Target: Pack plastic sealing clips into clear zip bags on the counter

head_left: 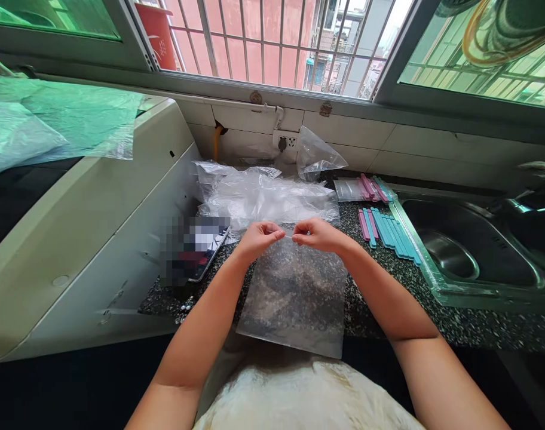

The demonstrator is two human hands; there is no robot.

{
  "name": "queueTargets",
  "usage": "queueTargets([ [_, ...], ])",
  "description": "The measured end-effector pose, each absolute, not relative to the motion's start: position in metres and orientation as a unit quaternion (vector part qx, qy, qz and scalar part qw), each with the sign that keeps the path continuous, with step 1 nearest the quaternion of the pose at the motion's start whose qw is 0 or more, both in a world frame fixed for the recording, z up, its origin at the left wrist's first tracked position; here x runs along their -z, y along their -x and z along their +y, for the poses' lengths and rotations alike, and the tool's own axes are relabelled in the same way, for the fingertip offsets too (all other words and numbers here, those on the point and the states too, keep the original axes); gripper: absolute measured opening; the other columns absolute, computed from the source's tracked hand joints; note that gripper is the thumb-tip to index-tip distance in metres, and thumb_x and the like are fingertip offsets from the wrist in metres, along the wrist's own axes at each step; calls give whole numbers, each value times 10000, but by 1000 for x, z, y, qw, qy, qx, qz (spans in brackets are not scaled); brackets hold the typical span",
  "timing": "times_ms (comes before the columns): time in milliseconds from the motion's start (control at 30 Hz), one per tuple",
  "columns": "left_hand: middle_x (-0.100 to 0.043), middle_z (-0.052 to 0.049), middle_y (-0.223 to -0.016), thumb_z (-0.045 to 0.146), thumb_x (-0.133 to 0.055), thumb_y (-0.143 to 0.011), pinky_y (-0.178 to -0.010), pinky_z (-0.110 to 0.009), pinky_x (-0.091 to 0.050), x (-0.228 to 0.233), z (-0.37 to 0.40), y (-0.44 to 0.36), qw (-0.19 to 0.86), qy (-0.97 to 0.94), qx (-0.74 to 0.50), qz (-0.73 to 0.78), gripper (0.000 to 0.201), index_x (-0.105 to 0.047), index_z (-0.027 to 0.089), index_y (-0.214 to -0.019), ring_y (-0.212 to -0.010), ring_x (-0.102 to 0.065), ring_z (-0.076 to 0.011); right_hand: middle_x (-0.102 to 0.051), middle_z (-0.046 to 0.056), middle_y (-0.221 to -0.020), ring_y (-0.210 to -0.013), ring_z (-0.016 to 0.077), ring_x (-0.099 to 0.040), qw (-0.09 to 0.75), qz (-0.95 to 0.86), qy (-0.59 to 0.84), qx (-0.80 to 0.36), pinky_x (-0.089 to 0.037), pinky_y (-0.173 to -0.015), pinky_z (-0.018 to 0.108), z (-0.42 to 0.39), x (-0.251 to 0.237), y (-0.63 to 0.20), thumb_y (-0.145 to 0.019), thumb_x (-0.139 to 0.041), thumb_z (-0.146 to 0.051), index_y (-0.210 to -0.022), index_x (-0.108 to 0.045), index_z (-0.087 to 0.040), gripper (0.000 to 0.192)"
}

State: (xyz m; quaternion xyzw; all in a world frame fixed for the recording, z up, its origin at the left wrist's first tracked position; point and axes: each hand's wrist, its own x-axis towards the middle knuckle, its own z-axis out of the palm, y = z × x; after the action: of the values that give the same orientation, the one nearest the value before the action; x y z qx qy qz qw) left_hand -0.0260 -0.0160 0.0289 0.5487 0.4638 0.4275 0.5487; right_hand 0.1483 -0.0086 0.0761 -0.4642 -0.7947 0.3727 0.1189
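Observation:
My left hand (262, 237) and my right hand (317, 235) are close together over the counter, each in a pinch with thumb against fingers. Between the fingertips runs a thin pale strip, which looks like the upper edge of a clear plastic bag (297, 292). That bag lies flat toward me, its lower edge reaching past the counter's front. Just beyond my hands is a loose heap of clear plastic bags (263, 194). Pink and teal flat strips (391, 233) lie in a row to the right of my right hand.
A steel sink (470, 239) with a taped rim is at the right. More strips rest on a small clear packet (349, 190). At the left are a phone-like device (212, 248), partly blurred, and a pale appliance (133, 197). A wall socket (285, 141) is behind the heap.

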Motion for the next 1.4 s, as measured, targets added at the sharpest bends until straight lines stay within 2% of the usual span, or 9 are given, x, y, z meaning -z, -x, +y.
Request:
queueTargets([
  [367,-481,35,-512,423,-678,-560,-518,-216,-296,-30,-18,25,537,-565,-432,454,315,-572,126,-572,-509,-391,-68,-519,-12,-597,-552,81,-424,116,-787,465,-388,-326,-539,221,-8,-75,-149,-732,-491,-290,-647,-540,-145,175],
  [800,-507,24,-534,458,-689,-516,-519,-214,-307,-31,-14,32,531,-542,-462,459,350,-576,132,-579,-528,-413,-78,-530,-7,-601,-541,75,-426,110,-782,451,-416,-328,-520,216,-3,-77,-156,-730,-508,-323,-652,-562,-138,208],
  [933,-489,33,-512,456,-677,-541,-491,-208,-284,-31,-14,34,526,-566,-432,465,340,-578,133,-577,-497,-394,-69,-515,-18,-569,-529,73,-410,108,-791,448,-403,-319,-519,218,-1,-75,-157,-710,-510,-287,-618,-555,-144,176],
  [1233,-592,-8,-560,402,-709,-529,-532,-222,-349,-36,-16,38,545,-597,-338,482,304,-643,120,-624,-541,-483,-100,-440,-41,-534,-514,67,-357,73,-820,445,-353,-267,-508,220,-3,-70,-154,-704,-501,-250,-623,-560,-141,148],
  [1400,-592,-14,-559,397,-704,-536,-545,-230,-360,-36,-16,37,550,-602,-344,466,293,-631,123,-607,-557,-502,-112,-436,-37,-540,-520,69,-350,89,-824,444,-339,-258,-512,222,-4,-67,-153,-716,-490,-274,-623,-559,-140,177],
])
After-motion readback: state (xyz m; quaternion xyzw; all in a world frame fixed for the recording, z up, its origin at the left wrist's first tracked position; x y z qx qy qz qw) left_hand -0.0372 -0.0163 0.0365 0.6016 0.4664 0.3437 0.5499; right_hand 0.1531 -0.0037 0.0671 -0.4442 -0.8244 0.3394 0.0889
